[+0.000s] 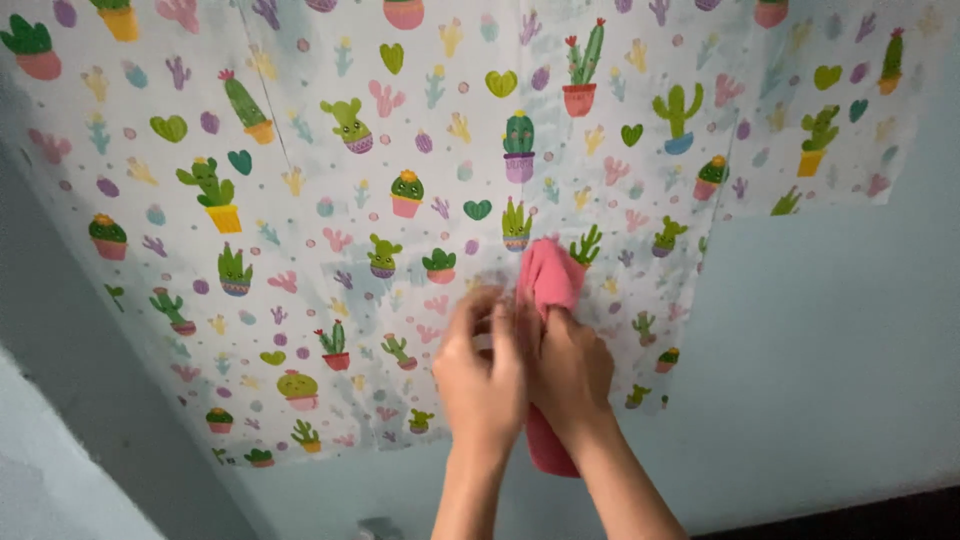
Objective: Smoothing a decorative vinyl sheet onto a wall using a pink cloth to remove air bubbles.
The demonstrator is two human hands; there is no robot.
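A pink cloth [548, 285] was pressed flat against a patterned sheet [300, 200] of cartoon cacti stuck to a pale blue wall [830, 330], near the sheet's lower right edge. The right hand [570, 370] had its grip closed around the cloth, bunching it for pressure. The left hand [482, 375] lay beside it, fingers flat on the sheet, apparently steadying it.

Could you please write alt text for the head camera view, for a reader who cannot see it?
Two bare hands press together against a sheet printed with colourful cactus shapes: the right hand holds a pink cloth, and the left hand sits close beside it. The sheet covers a pale blue wall.
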